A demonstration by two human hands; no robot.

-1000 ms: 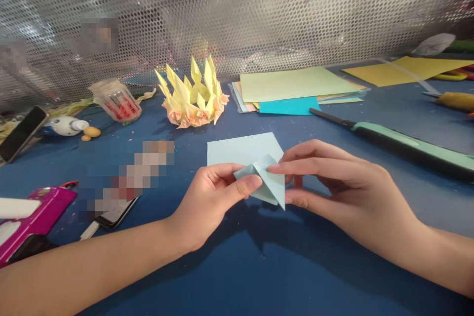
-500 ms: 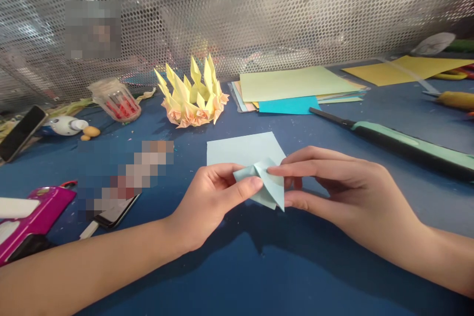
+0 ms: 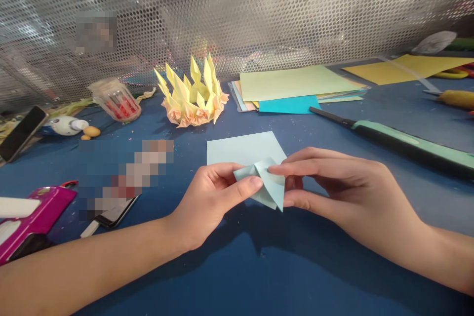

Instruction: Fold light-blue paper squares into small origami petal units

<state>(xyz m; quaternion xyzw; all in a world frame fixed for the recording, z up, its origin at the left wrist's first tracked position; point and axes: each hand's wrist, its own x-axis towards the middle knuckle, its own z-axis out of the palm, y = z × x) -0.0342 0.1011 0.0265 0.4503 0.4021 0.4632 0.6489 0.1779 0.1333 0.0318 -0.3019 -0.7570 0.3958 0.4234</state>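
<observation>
Between my hands, above the blue table, is a small folded piece of light blue paper (image 3: 269, 185) with creased flaps and a point at its lower right. My left hand (image 3: 215, 200) pinches its left side, thumb in front and fingers behind. On the right edge, the fingertips of my right hand (image 3: 344, 192) grip the paper, index finger on the front flap and thumb lower down. Just behind lies a flat light blue sheet (image 3: 242, 147), partly covered by my hands and the folded paper.
Behind stand a yellow and pink origami crown (image 3: 194, 96) and a stack of coloured paper (image 3: 292, 84). To the right lies a green and black knife-like tool (image 3: 407, 143). At left are a jar (image 3: 116, 101), a phone (image 3: 22, 133) and a magenta device (image 3: 40, 215). Perforated metal (image 3: 237, 15) backs the table.
Almost nothing differs. Both hands keep their hold on the folded paper, whose lower right tip has shifted very slightly left.
</observation>
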